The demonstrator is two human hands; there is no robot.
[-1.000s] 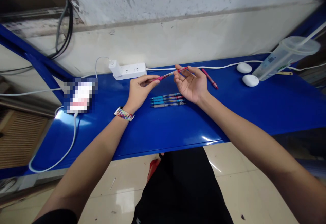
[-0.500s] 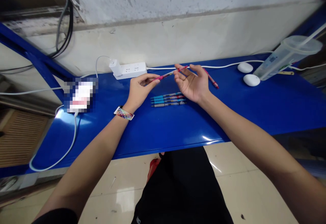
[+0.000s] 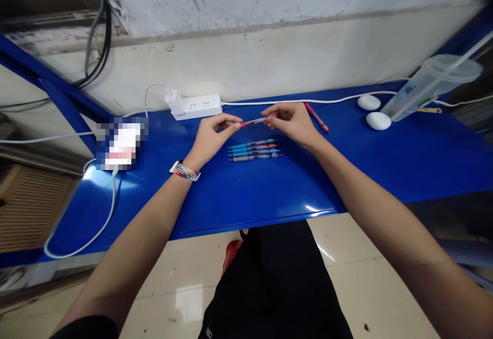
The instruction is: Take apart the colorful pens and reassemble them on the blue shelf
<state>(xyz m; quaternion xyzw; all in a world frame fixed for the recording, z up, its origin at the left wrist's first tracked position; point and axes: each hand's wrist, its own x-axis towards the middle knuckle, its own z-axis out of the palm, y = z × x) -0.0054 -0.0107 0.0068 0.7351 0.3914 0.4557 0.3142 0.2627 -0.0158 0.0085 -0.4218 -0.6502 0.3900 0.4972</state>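
A pen (image 3: 253, 122) with a clear barrel and a pink-red grip is held level above the blue table (image 3: 246, 195). My left hand (image 3: 215, 136) pinches its grip end between thumb and fingers. At the other end, the fingers of my right hand (image 3: 293, 121) are closed on the pen and cover much of that end. Just below my hands, several pens (image 3: 254, 150) with blue or grey grips lie side by side on the table. Another pink-red pen (image 3: 318, 118) lies behind my right hand, slanting down to the right.
A white power strip (image 3: 200, 106) with a plugged-in charger stands against the wall. On the left lies a blurred-out phone (image 3: 122, 144) with a white cable. Two white rounded objects (image 3: 373, 111) and a clear plastic cup (image 3: 419, 90) with a straw stand at the right.
My right hand has turned from palm-up with loose fingers to palm-down, closing on the pen's end. The pen is now more nearly level. My left hand keeps its grip.
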